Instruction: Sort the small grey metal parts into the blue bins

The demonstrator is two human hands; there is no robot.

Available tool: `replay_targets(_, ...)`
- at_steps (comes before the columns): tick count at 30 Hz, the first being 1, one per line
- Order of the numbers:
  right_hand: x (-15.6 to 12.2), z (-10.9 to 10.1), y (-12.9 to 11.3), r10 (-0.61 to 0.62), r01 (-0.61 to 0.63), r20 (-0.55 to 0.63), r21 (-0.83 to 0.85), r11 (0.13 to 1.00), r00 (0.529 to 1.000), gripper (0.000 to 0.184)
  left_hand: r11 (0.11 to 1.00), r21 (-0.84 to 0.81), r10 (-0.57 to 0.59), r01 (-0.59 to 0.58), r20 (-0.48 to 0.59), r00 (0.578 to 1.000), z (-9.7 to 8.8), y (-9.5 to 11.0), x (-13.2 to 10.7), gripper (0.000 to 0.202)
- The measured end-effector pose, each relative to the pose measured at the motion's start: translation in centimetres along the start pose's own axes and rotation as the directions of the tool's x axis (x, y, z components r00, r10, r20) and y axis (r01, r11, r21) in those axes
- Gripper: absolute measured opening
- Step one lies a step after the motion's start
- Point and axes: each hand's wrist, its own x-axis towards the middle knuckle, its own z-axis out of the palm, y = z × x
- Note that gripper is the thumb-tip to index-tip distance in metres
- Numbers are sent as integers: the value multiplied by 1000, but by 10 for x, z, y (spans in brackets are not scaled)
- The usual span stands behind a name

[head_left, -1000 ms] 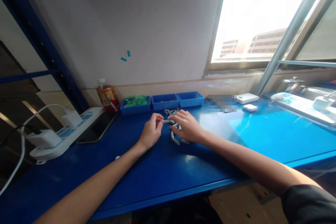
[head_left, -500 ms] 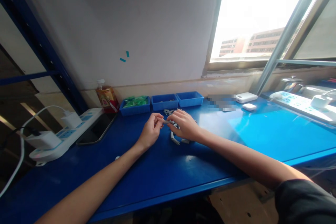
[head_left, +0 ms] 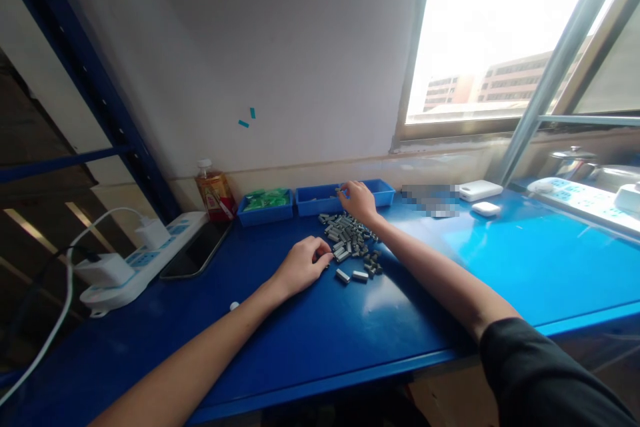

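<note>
A pile of small grey metal cylinders (head_left: 345,235), perhaps hex standoffs, lies on the blue table, with darker bolt-like pieces (head_left: 373,263) at its near right side. My left hand (head_left: 304,265) rests at the pile's left edge. Its fingers are curled, thumb and fingertips close together by the metal pieces; what they grip is too small to make out. My right hand (head_left: 359,201) is over the middle blue bin (head_left: 315,203), pinching a small metal piece (head_left: 339,191) between thumb and fingers. It partly hides the right blue bin (head_left: 384,192).
Left of these bins stands another blue bin (head_left: 265,212) with green packets. Further left are a bottle (head_left: 215,192), a phone (head_left: 196,255) and a power strip (head_left: 120,285) with chargers. White cases (head_left: 480,190) and another power strip (head_left: 585,195) lie at right.
My hands have come apart. The right has moved up and away with a small metal piece to the bins, while the left has lowered to the pile's edge. More of the pile shows.
</note>
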Motion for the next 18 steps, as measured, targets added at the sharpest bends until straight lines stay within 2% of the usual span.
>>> replay_targets(8, -3, 7, 6, -7, 8, 18, -22, 1000, 1000, 20, 1000, 24, -1, 0, 60, 998, -6, 1, -1, 26)
replay_targets(18, -1, 4, 5, 2, -1, 51, -20, 1000, 999, 24, 999, 37, 7, -8, 38, 999, -7, -6, 0, 31)
